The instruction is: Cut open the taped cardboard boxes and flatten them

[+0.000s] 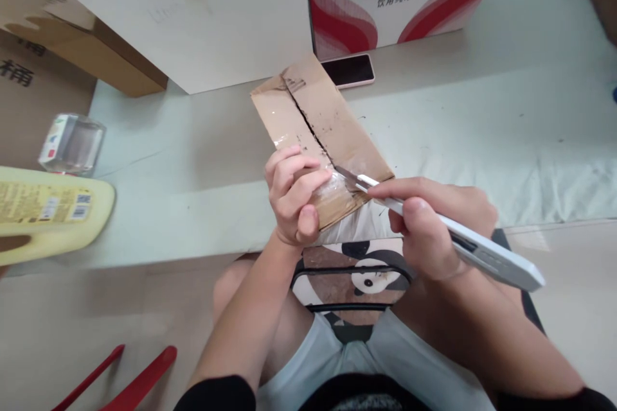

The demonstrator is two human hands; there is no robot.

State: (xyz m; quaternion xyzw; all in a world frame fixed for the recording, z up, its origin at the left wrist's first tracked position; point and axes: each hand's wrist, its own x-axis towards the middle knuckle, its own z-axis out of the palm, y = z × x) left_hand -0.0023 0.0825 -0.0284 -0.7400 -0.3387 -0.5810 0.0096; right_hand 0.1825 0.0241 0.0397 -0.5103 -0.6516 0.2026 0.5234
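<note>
A flattish brown cardboard box [332, 115] lies at an angle on the pale green tabletop, its near end by the table's front edge. A dark, ragged slit runs lengthwise along its top, and clear tape shines near the close end. My left hand [294, 192] grips the box's left side, fingers curled over the top. In my right hand [429, 225] is a white utility knife [482, 247], index finger stretched along its body. The knife's blade tip touches the box at the near end of the slit.
A phone [354, 70] lies just behind the box, before a red-and-white carton [400, 0] and a large white box [207, 19]. To the left are a clear container [74, 144] and a yellow bottle [53, 215]. Below the table edge stands a panda-patterned stool [357, 276].
</note>
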